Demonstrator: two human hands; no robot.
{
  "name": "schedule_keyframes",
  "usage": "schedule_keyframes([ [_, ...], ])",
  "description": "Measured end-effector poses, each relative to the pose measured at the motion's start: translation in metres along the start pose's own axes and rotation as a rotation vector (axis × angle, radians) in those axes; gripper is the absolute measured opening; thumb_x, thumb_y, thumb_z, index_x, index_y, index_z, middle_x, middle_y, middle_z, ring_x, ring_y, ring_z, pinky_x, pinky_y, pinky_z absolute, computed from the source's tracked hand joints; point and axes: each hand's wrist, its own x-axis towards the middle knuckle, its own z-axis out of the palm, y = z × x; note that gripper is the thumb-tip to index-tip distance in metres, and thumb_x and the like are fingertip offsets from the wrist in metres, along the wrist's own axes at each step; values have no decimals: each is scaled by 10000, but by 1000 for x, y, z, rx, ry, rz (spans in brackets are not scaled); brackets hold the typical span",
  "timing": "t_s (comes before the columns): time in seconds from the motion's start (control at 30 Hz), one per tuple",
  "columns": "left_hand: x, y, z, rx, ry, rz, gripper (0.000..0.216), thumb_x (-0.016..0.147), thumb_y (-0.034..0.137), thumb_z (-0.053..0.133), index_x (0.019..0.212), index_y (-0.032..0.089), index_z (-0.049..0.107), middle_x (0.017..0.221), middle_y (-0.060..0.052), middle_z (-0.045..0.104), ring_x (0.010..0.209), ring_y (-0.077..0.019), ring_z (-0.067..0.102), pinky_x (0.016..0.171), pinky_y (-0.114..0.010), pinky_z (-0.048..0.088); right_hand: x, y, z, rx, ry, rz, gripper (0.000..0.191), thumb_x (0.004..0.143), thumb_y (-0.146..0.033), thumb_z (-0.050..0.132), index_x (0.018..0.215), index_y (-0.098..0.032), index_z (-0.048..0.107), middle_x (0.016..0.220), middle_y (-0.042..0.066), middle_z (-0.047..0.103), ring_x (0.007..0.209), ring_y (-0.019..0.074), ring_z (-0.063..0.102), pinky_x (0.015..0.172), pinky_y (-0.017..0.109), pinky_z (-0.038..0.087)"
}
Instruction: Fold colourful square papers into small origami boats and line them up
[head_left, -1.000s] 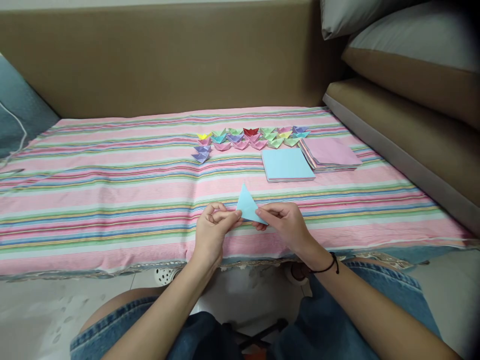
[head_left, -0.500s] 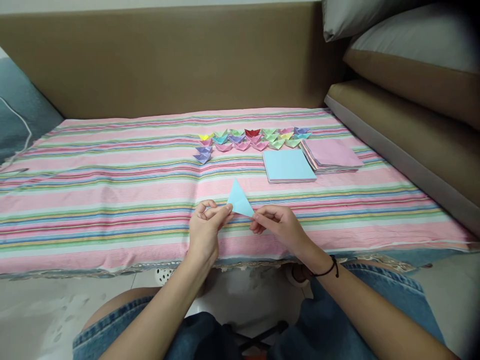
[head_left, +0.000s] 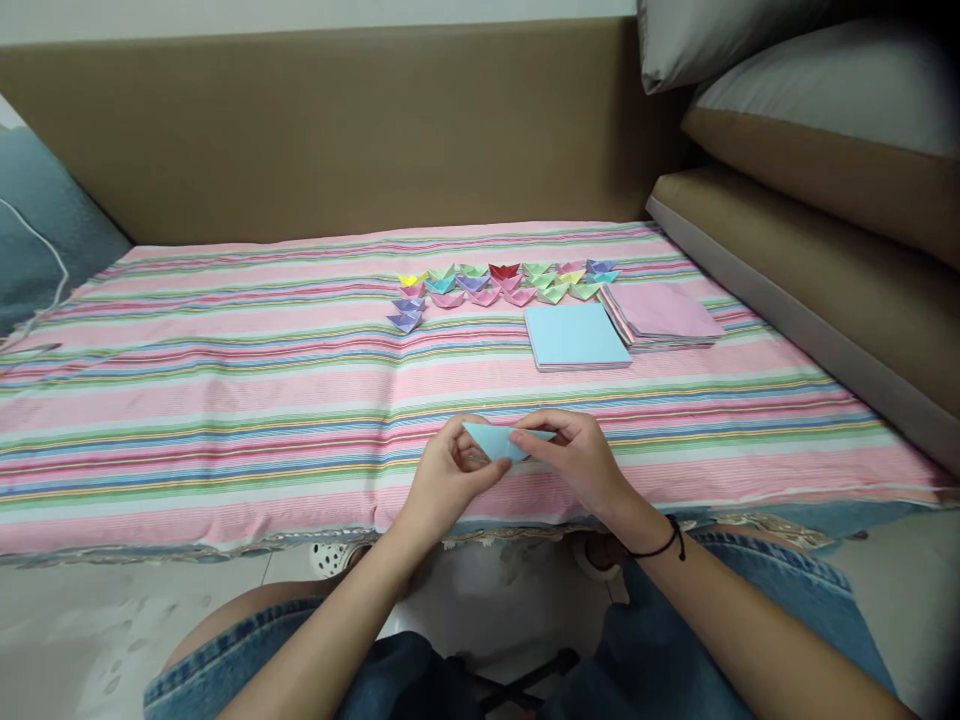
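A folded light-blue origami paper, triangular with its long edge uppermost, is held between both hands above the striped cloth. My left hand is closed on its lower left part, thumb in front near the bottom point. On the other side my right hand pinches the upper right part, the thumb lying across the front. The fingers behind the paper are partly hidden. Farther back stand rows of small folded paper boats in several colours.
A stack of light-blue square paper lies right of centre, touching or close to a pile with a pink top sheet. The striped cloth covers the seat. Brown cushions are piled at the right, before a brown backrest.
The paper has turned from point-up to long edge up, point down. My left hand has shifted right and its thumb now presses near the lower point; both hands are closer together.
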Motion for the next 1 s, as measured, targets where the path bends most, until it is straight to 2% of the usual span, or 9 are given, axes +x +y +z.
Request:
schedule_keyframes([
  [0.07,0,0,-1,91,-34,-50,287,623,201,739,817,176,529,501,97,448,410,-30,362,413,-158,264,-1,-1,-1,-64,-18,-27,111,699,-296,694,709,-187,705,711,33,701,630,167,618,513,259,455],
  [0.13,0,0,-2,164,-41,-78,254,626,237,739,783,171,551,482,96,425,395,-30,331,397,-166,226,-1,-2,-1,-99,-35,-49,103,713,-287,683,717,-188,711,713,33,708,635,172,627,511,258,459],
  [0.3,-1,2,-3,188,30,-38,215,606,290,755,714,159,622,562,33,569,462,-68,456,418,-183,296,-2,-2,0,-97,-61,-78,91,716,-278,681,708,-193,711,722,38,716,683,191,655,561,274,511],
  [0.5,-3,7,-1,245,119,-32,206,585,287,767,687,143,660,548,3,618,469,-94,511,441,-198,360,-4,-2,3,-98,-36,-96,92,727,-280,666,713,-192,693,710,31,700,675,181,650,542,262,513],
  [0.8,-7,12,1,221,64,35,139,635,283,734,677,158,692,643,-25,672,575,-145,597,514,-231,457,-6,-11,3,-149,-72,-225,88,753,-211,626,690,-206,688,696,32,682,683,181,626,630,303,498],
  [0.9,-8,14,3,211,57,52,120,641,274,731,669,163,699,669,-33,681,616,-158,609,521,-230,464,-7,-14,3,-179,-67,-238,102,757,-208,619,682,-212,687,682,33,675,675,183,622,633,310,496],
  [1.0,-7,13,1,206,65,33,124,638,269,738,675,158,695,650,-30,674,578,-142,590,502,-225,445,-7,-14,3,-196,-62,-224,108,758,-219,617,676,-210,686,679,31,679,673,182,625,634,307,499],
])
